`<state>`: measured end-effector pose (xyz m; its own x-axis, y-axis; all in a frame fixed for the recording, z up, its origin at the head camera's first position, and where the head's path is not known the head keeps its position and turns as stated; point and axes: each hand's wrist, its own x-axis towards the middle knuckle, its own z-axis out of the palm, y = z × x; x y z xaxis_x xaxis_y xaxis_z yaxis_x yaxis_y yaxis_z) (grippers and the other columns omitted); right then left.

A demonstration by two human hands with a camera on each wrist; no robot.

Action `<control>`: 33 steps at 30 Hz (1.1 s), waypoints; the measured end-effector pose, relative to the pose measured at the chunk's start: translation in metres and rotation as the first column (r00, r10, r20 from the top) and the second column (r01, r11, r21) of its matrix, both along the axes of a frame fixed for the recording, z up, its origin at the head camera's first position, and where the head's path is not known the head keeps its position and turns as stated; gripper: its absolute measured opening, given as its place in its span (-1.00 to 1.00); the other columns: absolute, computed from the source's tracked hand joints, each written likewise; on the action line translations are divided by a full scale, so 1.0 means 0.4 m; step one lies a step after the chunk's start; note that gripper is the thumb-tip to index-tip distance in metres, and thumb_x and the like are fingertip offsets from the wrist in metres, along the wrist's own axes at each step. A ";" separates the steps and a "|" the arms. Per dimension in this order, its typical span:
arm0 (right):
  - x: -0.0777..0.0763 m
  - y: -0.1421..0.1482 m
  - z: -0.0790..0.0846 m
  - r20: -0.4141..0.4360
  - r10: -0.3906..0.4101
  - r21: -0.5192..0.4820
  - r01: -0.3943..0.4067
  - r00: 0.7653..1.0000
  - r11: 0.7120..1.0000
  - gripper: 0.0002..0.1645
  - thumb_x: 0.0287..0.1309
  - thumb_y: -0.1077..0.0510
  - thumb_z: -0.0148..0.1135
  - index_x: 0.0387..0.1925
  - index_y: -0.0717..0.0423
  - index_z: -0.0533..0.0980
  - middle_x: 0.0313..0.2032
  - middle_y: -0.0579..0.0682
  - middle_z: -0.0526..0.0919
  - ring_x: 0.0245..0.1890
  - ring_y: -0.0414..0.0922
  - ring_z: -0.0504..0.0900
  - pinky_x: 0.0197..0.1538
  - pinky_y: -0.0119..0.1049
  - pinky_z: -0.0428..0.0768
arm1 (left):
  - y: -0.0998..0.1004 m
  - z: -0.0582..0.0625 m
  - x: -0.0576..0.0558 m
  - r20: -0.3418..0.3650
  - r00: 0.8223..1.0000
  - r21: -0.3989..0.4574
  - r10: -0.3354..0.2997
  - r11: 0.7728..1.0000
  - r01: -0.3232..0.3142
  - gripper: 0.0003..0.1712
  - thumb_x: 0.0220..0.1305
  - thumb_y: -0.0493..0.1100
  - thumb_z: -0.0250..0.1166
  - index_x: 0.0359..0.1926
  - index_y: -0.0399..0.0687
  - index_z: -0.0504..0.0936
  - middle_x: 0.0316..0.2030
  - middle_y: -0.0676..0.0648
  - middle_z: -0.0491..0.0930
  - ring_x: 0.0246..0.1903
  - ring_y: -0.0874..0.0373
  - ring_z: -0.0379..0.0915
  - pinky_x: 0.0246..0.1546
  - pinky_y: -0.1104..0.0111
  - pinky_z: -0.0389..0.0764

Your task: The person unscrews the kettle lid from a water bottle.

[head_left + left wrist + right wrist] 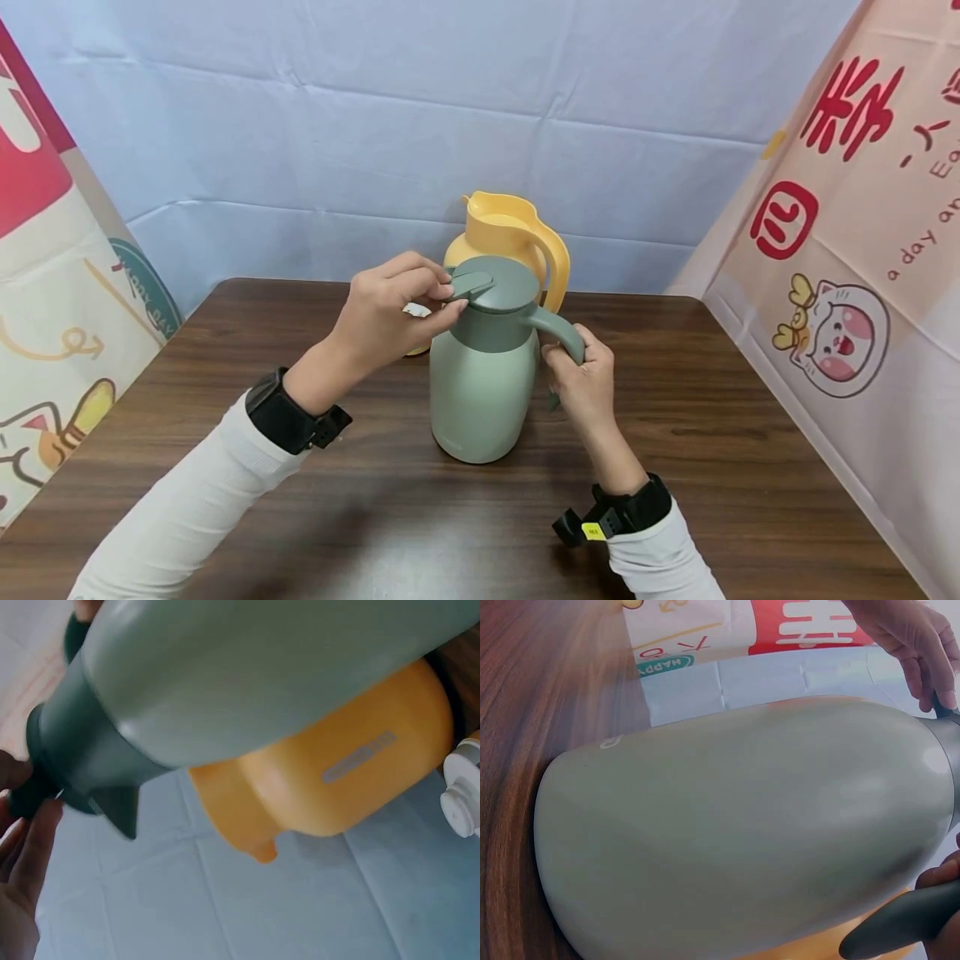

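A light green thermal jug (480, 400) with a darker green collar and lid (513, 283) stands upright on the table. My right hand (585, 375) grips its handle (558, 327) on the right side. With thumb and fingers, my left hand (393, 308) pinches the flat tab (471, 285) on the lid's left side. The left wrist view shows those fingertips at the dark lid, beside the pointed spout (120, 810). Most of a yellow jug (517, 221) behind is hidden by the green one; its open top and handle show.
A small white-and-yellow piece (461, 791) lies beside the yellow jug, partly hidden behind my left hand in the head view. Below is a dark wood table (360, 492). A pale blue cloth (337, 150) hangs behind, with printed cloths (832, 275) at both sides.
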<state>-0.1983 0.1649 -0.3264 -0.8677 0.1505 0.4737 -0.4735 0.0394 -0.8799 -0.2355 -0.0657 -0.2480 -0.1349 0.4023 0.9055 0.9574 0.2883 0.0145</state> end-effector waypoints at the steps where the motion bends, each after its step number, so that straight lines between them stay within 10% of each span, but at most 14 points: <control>1: 0.000 -0.001 0.000 0.001 0.001 0.001 -0.001 1.000 1.000 -0.64 0.10 0.45 0.02 -0.66 0.20 0.11 -0.84 -0.08 0.08 -0.86 -0.20 0.07 -0.72 -0.36 0.13 | 0.001 -0.004 0.000 -0.027 0.999 0.009 0.020 1.000 -0.020 -0.82 -0.12 -0.42 0.42 -0.58 -0.26 0.53 -0.44 -0.13 0.54 -0.52 0.17 0.57 -0.46 0.52 0.54; 17: -0.003 -0.009 -0.004 0.021 -0.020 -0.010 0.020 1.000 1.000 -0.63 0.08 0.44 0.03 -0.67 0.19 0.11 -0.82 -0.11 0.04 -0.87 -0.22 0.06 -0.73 -0.37 0.14 | 0.051 -0.003 0.041 -0.205 0.971 0.014 0.125 0.992 -0.125 -0.82 -0.10 -0.36 0.41 -0.56 -0.19 0.53 -0.52 -0.08 0.42 -0.60 0.18 0.37 -0.64 0.43 0.47; 26: -0.005 -0.004 -0.003 0.010 -0.025 -0.020 0.025 1.000 0.999 -0.61 0.09 0.46 0.01 -0.67 0.18 0.08 -0.80 -0.13 0.00 -0.85 -0.22 0.05 -0.72 -0.38 0.13 | 0.049 -0.001 0.038 -0.130 0.991 0.006 -0.033 0.999 0.034 -0.87 -0.13 -0.42 0.37 -0.48 -0.21 0.61 -0.47 -0.08 0.47 -0.57 0.19 0.43 -0.57 0.46 0.46; 33: -0.003 -0.004 0.001 0.009 -0.051 -0.004 0.051 0.999 0.999 -0.66 0.08 0.47 0.02 -0.67 0.22 0.15 -0.82 -0.12 0.06 -0.87 -0.24 0.07 -0.75 -0.39 0.16 | 0.081 -0.016 0.055 -0.253 0.966 0.037 0.059 0.998 -0.052 -0.83 -0.13 -0.39 0.43 -0.52 -0.21 0.57 -0.53 -0.07 0.41 -0.63 0.21 0.38 -0.61 0.50 0.46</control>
<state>-0.1995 0.1631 -0.3261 -0.8631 0.1967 0.4651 -0.4630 0.0595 -0.8844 -0.2136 -0.0333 -0.2545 0.0797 0.3732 0.9243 0.9133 0.3441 -0.2177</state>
